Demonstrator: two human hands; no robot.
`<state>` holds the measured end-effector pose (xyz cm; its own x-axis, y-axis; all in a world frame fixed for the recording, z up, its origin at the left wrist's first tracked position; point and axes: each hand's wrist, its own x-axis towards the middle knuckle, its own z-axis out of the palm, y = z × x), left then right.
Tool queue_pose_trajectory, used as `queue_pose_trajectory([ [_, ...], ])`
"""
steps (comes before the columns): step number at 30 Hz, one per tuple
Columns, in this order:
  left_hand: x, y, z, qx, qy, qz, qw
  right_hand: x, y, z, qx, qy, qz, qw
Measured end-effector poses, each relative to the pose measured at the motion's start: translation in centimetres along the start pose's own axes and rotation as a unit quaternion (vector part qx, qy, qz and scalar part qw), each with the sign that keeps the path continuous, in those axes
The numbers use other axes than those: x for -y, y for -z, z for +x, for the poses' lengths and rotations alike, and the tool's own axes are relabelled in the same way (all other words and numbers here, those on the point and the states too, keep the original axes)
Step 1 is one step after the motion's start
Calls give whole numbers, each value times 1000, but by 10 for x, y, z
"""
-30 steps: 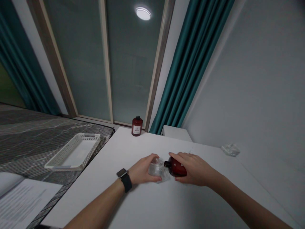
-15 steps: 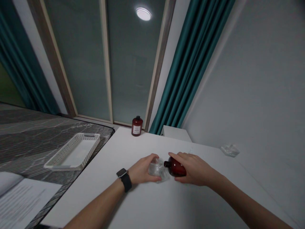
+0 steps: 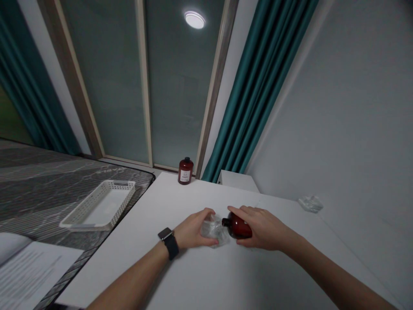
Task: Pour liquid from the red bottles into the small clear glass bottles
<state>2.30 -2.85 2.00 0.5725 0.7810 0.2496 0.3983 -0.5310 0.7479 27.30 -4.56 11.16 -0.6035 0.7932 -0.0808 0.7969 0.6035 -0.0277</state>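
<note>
My left hand (image 3: 195, 230), with a dark watch on its wrist, curves its thumb and fingers around a crumpled piece of clear plastic (image 3: 214, 229) over the white table (image 3: 206, 280). Its exact shape is hard to make out. A dark red-brown bottle (image 3: 239, 226) lies tilted on its side in my right hand (image 3: 263, 227), thumb and fingers wrapped around its body. The bottle's dark neck points left, right up against the clear plastic. Whether a cap sits on the neck I cannot tell.
A matching bottle (image 3: 186, 171) with a white label and black cap stands upright at the table's far edge. Another crumpled clear plastic (image 3: 310, 204) lies by the wall. To the left are a white basket (image 3: 124, 210) and an open book (image 3: 35, 275) on a dark patterned surface.
Almost nothing differs. Both hands keep their places and grips, and the clear plastic in my left hand has shifted very slightly.
</note>
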Motion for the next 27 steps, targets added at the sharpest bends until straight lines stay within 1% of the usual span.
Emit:
queue_pose_trajectory([
  [4, 2, -1, 0, -8, -2, -5, 1000, -1, 1, 0, 3, 0, 0, 1000],
  [18, -1, 0, 0, -5, -1, -10, 1000, 2, 8, 2, 20, 1, -1, 1000],
  [27, 0, 0, 0, -7, -1, -19, 1000, -2, 4, 2, 7, 16, 3, 1000],
])
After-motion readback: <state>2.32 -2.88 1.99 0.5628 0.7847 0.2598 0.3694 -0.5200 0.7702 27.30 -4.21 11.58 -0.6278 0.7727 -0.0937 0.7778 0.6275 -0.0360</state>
